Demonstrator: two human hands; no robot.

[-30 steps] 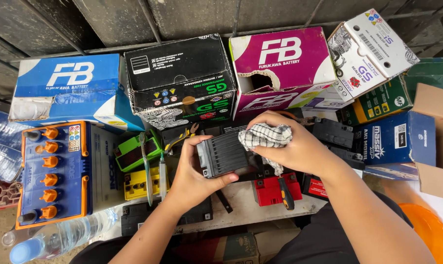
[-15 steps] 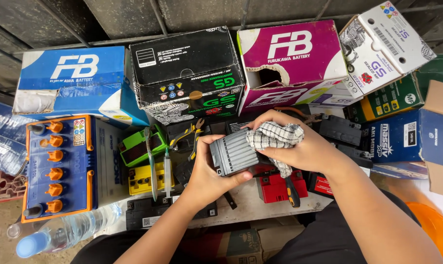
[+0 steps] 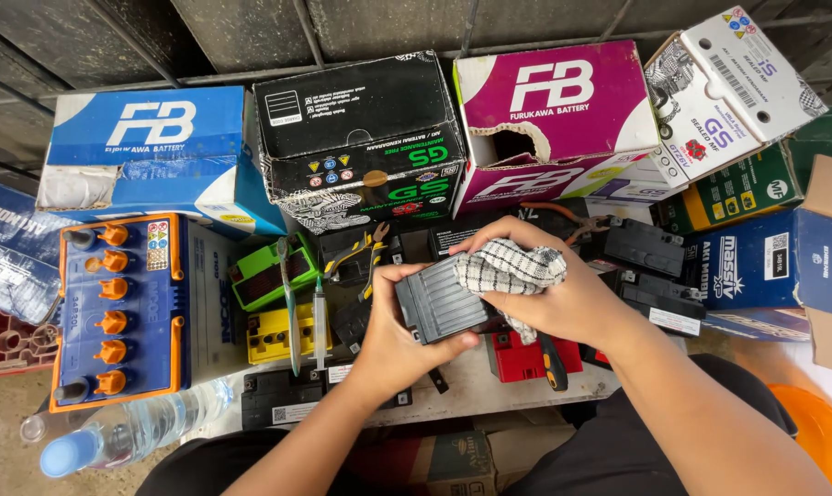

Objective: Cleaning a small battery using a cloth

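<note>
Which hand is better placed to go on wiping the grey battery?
The right hand: it presses the checked cloth onto the grey battery. The left hand only supports it from below.

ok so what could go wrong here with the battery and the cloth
1. The left hand alone grips the small grey battery from below, above a crowded bench; it might slip onto the red battery.
2. The right hand presses the checked cloth at the top edge; it could snag.

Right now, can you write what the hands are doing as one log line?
left hand: holds small grey battery | right hand: presses checked cloth on battery | below: red battery | left: blue battery with orange caps
</note>
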